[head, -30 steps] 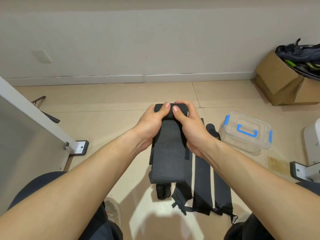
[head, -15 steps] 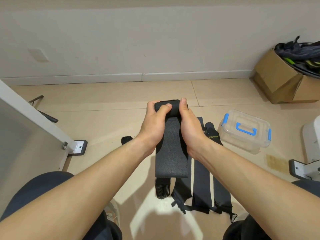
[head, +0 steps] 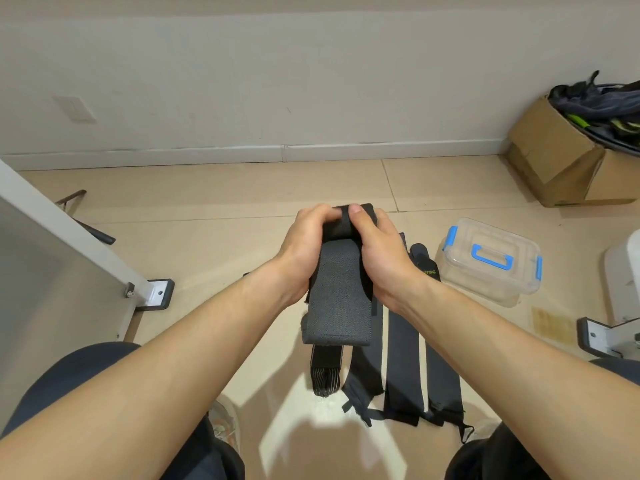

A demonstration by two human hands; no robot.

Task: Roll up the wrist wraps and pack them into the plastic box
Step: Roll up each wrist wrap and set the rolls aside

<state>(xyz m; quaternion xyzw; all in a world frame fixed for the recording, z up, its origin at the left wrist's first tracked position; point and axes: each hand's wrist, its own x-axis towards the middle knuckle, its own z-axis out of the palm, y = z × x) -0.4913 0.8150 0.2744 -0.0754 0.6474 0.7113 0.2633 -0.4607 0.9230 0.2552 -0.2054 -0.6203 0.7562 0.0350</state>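
A head-worn camera looks down at a seated person who holds a dark grey wrist wrap (head: 337,306) above a beige tiled floor (head: 221,244). Both hands meet at the top end of the wrap, which is wound there into a short, thick roll. The left hand (head: 304,247) has its fingers (head: 320,214) curled round the left end of the roll. The right hand (head: 379,258) grips the right end, its thumb pressing on top, so both sets of fingers are clamped on the wrap. The unrolled part hangs flat between the wrists, towards the person. Under it, several more black wraps (head: 403,362) lie flat on the floor as long strips side by side, running from the person towards the wall, with thin loops at their near ends. A striped strap end (head: 325,375) shows on the floor just below the hanging wrap. Just to the right of the strips, towards the floor's right edge, stands a clear plastic box (head: 491,271) with its lid on, a blue handle and blue clips, apart from both hands. A cardboard box (head: 554,168) holding dark fabric sits in the floor's far right corner against the wall. A white panel (head: 52,258) on a metal foot stands along the left edge. The person's dark-trousered knees fill the bottom corners.
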